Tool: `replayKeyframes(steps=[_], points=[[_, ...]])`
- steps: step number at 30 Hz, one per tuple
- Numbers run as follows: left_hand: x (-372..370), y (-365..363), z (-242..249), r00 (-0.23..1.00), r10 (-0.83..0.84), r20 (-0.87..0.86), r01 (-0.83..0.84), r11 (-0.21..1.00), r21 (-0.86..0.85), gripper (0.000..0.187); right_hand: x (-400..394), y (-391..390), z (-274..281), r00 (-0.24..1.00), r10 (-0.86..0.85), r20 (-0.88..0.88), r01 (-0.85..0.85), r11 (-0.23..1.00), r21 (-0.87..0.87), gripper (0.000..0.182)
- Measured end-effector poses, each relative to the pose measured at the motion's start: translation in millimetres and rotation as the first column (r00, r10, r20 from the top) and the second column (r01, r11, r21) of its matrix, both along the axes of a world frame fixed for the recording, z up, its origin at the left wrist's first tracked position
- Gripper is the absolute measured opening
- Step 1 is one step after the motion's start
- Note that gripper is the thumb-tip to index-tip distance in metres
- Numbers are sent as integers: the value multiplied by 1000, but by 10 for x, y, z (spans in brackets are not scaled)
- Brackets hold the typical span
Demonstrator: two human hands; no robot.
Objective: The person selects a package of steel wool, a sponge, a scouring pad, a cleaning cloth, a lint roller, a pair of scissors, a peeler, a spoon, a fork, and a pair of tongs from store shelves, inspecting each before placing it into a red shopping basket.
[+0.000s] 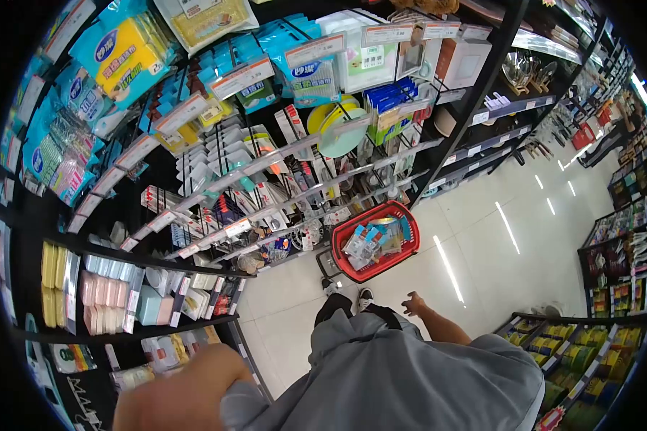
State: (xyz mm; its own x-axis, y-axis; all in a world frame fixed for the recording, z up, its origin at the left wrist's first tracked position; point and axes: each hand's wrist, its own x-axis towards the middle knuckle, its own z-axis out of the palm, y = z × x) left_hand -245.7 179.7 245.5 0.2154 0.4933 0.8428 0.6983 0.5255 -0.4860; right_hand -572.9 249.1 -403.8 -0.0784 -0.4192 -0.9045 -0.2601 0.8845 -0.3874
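My right hand (pixel 413 304) hangs at my right side above the pale floor, fingers apart, with nothing visible in it. Nearest to it is a red shopping basket (pixel 412 253) on the floor ahead of my feet. Inside the basket lie several clear-and-blue packaged items (pixel 366 243); their exact kind cannot be made out. On the left, my bent left arm (pixel 194 384) is raised close to the camera, in front of the lower shelves. The left hand itself is out of the frame.
Hanging racks with packaged cleaning cloths (pixel 126 54) and small kitchen goods (pixel 230 154) rise ahead and left. Lower left shelves hold plastic containers (pixel 108 291). A shelf of yellow-green goods (pixel 579 355) stands right. Farther along the aisle (pixel 503 223), a person (pixel 615 140) is partly visible.
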Motion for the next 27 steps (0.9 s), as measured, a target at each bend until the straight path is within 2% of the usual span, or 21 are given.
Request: replayKeyframes(steps=[1,2,3,4,5,6,7,8,9,10,11,12,13,14,16,20,22,23,24,26,27], points=[[53,-165,-321,919,380,105,-392,853,344,33,9,-32,36,998,-53,29,53,999,9,55],[113,-364,-713,699,638,323,-682,456,572,32,-8,-17,-50,993,-105,56,104,994,18,53],[163,-572,-1053,404,701,588,-779,-72,622,32,-52,3,-175,992,-110,57,109,994,10,53],[94,-860,-1294,586,511,629,-724,-19,690,33,-101,50,-308,978,-183,96,181,983,26,54],[148,-1145,-1615,480,453,751,-779,-174,603,29,-117,30,-373,958,-252,133,249,968,40,55],[147,-1437,-1812,510,401,761,-746,-234,624,29,-49,29,-164,960,-265,91,263,964,37,49],[187,-1696,-1923,528,314,789,-709,-348,613,31,-45,48,-97,953,-276,122,275,961,33,47],[247,-1971,-2032,493,315,811,-704,-404,585,34,-115,79,-193,923,-338,183,330,941,71,48],[316,-2261,-2160,489,361,794,-674,-422,607,39,-135,123,-256,921,-352,169,345,936,71,53],[378,-2539,-2255,483,407,775,-640,-440,630,44,-66,131,-13,931,-350,100,347,937,46,53],[435,-2762,-2275,360,438,823,-658,-506,557,50,5,143,107,958,-287,-32,287,958,-8,52],[478,-2973,-2291,231,456,859,-662,-574,482,57,34,140,186,959,-278,-56,278,960,-1,58],[496,-3202,-2344,209,513,833,-658,-556,508,67,48,153,175,963,-258,-74,259,966,9,58],[480,-3351,-2339,157,502,850,-650,-596,472,71,44,203,67,963,-256,-82,257,967,-2,58],[443,-3636,-2431,90,534,840,-583,-656,479,69,53,241,-51,952,146,-267,-192,969,-156,58],[513,-3826,-2431,43,532,846,-680,-605,415,59,338,37,201,890,76,-450,-150,980,-131,60],[540,-3749,-2326,337,443,831,-647,-532,546,47,477,-108,484,906,41,-421,-114,982,-150,60],[559,-3795,-2394,462,486,742,-628,-411,661,40,515,-136,462,888,52,-456,-144,975,-169,61],[552,-3774,-2438,473,473,744,-631,-407,660,40,538,-152,508,887,43,-460,-130,978,-160,61],[571,-3542,-2297,597,295,746,-607,-441,661,35,605,-256,643,941,-61,-333,32,995,-94,63],[577,-3442,-2214,665,161,729,-598,-470,649,32,626,-260,700,938,-56,-342,29,996,-85,63]])
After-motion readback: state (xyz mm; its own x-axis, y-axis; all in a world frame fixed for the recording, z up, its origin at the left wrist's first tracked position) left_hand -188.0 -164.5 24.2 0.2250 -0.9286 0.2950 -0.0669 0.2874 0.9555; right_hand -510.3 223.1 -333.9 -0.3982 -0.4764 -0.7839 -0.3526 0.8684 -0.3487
